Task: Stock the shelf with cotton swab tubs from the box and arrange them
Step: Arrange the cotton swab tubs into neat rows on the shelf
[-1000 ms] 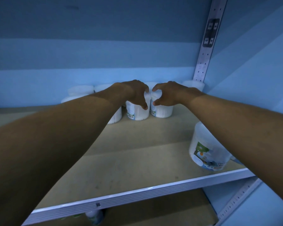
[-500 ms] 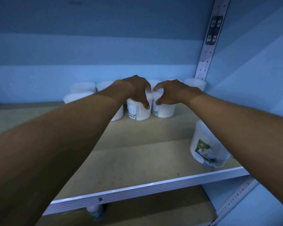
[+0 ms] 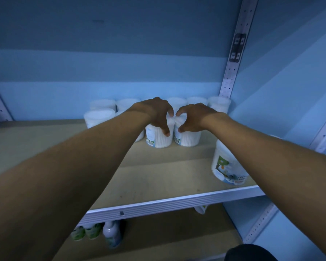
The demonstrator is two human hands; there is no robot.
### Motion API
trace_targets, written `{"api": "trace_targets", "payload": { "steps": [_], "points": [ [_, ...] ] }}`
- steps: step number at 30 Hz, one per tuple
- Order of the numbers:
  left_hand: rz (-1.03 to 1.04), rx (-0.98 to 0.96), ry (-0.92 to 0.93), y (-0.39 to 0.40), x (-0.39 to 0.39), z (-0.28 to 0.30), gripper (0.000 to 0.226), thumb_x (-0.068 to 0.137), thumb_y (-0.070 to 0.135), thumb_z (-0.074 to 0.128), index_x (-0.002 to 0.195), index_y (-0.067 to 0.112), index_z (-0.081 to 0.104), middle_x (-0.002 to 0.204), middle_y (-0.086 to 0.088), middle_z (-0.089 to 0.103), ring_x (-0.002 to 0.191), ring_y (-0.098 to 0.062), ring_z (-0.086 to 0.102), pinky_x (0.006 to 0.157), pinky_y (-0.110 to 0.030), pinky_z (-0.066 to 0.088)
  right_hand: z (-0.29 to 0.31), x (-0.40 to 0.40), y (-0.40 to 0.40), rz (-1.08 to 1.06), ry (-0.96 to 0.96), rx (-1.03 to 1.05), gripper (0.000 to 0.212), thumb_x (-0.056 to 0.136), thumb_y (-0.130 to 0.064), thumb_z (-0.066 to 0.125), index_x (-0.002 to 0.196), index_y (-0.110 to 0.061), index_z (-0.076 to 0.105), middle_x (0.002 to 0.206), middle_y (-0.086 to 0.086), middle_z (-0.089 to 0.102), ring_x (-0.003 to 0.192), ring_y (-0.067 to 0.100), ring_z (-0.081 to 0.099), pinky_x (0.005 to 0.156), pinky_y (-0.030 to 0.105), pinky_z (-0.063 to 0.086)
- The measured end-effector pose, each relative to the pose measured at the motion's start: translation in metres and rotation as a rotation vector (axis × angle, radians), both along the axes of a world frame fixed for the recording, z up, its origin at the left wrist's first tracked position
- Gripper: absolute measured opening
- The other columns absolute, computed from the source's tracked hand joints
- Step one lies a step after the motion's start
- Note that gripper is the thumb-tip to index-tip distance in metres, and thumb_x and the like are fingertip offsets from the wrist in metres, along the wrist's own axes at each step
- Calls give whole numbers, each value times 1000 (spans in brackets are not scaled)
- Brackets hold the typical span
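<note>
Both tubs (image 3: 159,137) seemingly unmoved, left hand (image 3: 154,113) and right hand (image 3: 194,117) still curled gripping them.

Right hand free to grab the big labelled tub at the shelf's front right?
Probably not yet: the right hand grips a small tub at the back. Once it lets go, the big tub stands under its forearm, nothing blocking it.
</note>
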State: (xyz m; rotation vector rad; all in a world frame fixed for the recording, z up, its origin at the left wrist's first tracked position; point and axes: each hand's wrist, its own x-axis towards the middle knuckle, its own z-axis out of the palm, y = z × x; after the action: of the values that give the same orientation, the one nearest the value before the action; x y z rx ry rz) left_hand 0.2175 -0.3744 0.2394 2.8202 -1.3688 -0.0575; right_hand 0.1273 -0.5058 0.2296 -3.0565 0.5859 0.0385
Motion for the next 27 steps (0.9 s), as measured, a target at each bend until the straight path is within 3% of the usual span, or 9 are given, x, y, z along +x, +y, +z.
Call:
{"api": "trace_targets", "payload": {
  "steps": [7,11,17,21,27],
  "points": [
    [10,5,1,16,-21,2,79,62,53,85,134,38,52,136,8,54,122,-19,53,100,-39,48,6,-19,16,-3,27,0,69,82,-55,71,144,-43,43,151,-3,44,133,21,46,89,31,42],
    [8,17,7,26,-32,3,80,63,54,84,135,39,51,137,8,52,124,-18,51,101,-39,47,8,-31,24,-8,27,9,67,82,-56,69,143,-45,45,151,-6,44,133,21,46,97,35,43],
    [8,37,-10,41,-52,7,81,65,60,80,137,41,49,139,12,50,126,-17,49,99,-35,47,10,-47,35,-7,37,-27,61,81,-64,65,138,-49,47,154,-12,38,142,20,33,114,55,26],
    [1,30,-22,52,-62,4,78,65,61,79,135,41,50,138,12,48,127,-16,45,100,-35,45,10,-60,40,23,6,-12,57,79,-65,68,132,-49,53,149,-13,43,140,20,35,114,58,25],
    [-3,22,-30,62,-78,4,80,60,64,80,132,39,55,131,10,54,123,-17,47,101,-38,46,10,-78,49,58,-25,3,55,77,-63,71,127,-50,55,143,-8,53,136,21,42,110,52,33]
  ]
}}
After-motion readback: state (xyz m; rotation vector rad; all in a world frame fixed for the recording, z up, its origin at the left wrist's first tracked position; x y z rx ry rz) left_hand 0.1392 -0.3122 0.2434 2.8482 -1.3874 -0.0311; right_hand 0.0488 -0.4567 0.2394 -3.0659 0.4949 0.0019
